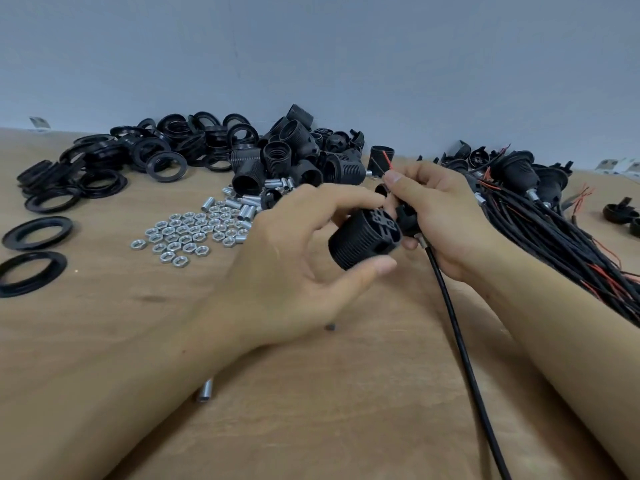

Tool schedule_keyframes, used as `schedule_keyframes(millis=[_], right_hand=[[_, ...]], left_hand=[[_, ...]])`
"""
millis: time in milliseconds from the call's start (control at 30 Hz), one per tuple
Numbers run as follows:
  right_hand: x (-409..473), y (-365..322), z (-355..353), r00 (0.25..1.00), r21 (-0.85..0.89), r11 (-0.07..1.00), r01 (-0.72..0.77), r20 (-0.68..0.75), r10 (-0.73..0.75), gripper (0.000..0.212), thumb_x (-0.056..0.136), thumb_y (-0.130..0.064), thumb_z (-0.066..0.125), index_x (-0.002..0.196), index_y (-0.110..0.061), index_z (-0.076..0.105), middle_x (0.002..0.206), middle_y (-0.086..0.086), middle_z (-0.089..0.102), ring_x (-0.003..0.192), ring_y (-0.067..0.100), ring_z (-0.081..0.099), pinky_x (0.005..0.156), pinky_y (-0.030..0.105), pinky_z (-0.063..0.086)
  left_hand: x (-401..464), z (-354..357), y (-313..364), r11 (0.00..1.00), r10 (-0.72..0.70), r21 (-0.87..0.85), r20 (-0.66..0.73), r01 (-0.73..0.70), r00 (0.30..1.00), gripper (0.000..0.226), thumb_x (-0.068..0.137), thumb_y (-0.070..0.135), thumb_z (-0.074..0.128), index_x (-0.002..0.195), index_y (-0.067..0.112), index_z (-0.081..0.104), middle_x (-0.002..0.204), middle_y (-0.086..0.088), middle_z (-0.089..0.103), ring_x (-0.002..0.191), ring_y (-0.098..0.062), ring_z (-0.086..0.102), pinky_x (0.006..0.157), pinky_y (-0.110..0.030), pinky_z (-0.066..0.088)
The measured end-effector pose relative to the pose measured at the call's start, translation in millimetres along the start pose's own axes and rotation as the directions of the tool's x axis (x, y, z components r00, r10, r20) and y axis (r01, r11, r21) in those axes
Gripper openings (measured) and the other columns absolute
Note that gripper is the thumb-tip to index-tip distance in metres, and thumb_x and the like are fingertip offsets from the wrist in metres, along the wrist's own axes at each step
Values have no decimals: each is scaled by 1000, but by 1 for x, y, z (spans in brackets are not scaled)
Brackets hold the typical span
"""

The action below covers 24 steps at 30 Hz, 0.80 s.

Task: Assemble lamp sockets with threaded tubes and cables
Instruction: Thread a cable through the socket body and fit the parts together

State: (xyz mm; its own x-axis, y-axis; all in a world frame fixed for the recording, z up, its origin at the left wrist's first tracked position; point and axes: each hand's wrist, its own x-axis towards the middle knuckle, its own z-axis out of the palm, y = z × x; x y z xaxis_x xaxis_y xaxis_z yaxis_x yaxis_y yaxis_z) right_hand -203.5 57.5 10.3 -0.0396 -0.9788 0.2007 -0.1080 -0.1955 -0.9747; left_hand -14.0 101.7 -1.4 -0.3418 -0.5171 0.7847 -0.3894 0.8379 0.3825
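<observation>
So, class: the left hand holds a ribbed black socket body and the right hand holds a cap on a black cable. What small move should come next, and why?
Probably bring the socket body and the cap together. The left hand grips the body with its end facing the cap, which the right hand pinches with the cable trailing below; the two parts look almost touching.

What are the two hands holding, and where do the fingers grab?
The left hand grips the black socket body round its ribbed side. The right hand pinches the socket cap where the black cable enters.
</observation>
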Motion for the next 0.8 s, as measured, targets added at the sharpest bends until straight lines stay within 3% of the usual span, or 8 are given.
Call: schedule_keyframes(millis=[133, 200, 300, 433, 567, 667, 733, 800], right_hand=[[0, 1, 0, 1000, 20, 1000, -1, 12, 0, 12, 99, -17, 56, 88, -12, 57, 57, 0, 58, 50, 16, 53, 56, 33, 35], [0, 2, 0, 1000, 14, 1000, -8, 17, 8, 10, 98, -17, 56, 90, -12, 58, 55, 1, 57, 45, 13, 50, 54, 32, 33], [0, 3, 3, 1000, -12, 1000, 0, 14, 0, 10, 98, -18, 56, 91, -12, 59, 55, -2, 57, 47, 13, 45, 48, 27, 33], [-1, 2, 3, 1000, -32, 999, -17, 6, 17, 10, 99, -21, 55, 93, -13, 58, 56, -2, 57, 44, 13, 49, 37, 22, 33], [-2, -4, 1, 999, 28, 999, -42, -21, 43, 13, 100, -19, 54, 88, -14, 56, 57, 2, 60, 51, 21, 61, 40, 24, 43], [-3, -4, 1, 999, 75, 996, -41, -20, 42, 11, 99, -14, 55, 88, -11, 57, 61, 5, 63, 58, 24, 67, 47, 25, 51], [-4, -4, 1, 1000, 97, 995, -19, -12, 20, 8, 98, -12, 57, 91, -9, 60, 67, 6, 66, 63, 23, 67, 53, 28, 54], [-5, -3, 1, 1000, 101, 995, 16, -2, -16, 5, 96, -10, 60, 92, -9, 62, 68, 5, 67, 60, 19, 65, 54, 28, 54]], left_hand=[[-1, -1, 7, 986, 150, -79, 57, -145, 987, 41, 84, 23, 78, 118, 6, 62, 109, -1, 68, 96, -18, 64, 88, -26, 45], [-3, 6, 6, 981, 184, -85, 120, -174, 976, 39, 84, 21, 79, 117, 5, 65, 107, -6, 69, 96, -24, 64, 87, -34, 48], [-3, 17, -5, 991, 130, 12, 151, -133, 980, 39, 83, 20, 81, 116, 5, 67, 106, -4, 70, 93, -23, 62, 87, -39, 48], [8, 18, -28, 984, 88, 150, 67, -97, 994, 37, 84, 24, 77, 116, 8, 67, 108, 5, 67, 93, -23, 59, 85, -43, 47], [23, 8, -56, 949, 11, 315, 23, -18, 1000, 44, 85, 23, 77, 123, 6, 64, 115, -5, 69, 102, -29, 61, 91, -49, 47], [43, -6, -66, 958, -149, 236, -79, 163, 986, 51, 86, 25, 77, 129, 8, 57, 119, 3, 64, 111, -19, 61, 100, -36, 47], [53, -8, -59, 973, -179, 114, -178, 201, 967, 51, 84, 28, 79, 126, 11, 55, 112, 13, 62, 106, 1, 60, 92, -13, 44], [48, -2, -48, 986, -163, 7, -194, 167, 967, 49, 81, 26, 81, 120, 12, 55, 107, 16, 65, 101, 6, 63, 84, -9, 46]])
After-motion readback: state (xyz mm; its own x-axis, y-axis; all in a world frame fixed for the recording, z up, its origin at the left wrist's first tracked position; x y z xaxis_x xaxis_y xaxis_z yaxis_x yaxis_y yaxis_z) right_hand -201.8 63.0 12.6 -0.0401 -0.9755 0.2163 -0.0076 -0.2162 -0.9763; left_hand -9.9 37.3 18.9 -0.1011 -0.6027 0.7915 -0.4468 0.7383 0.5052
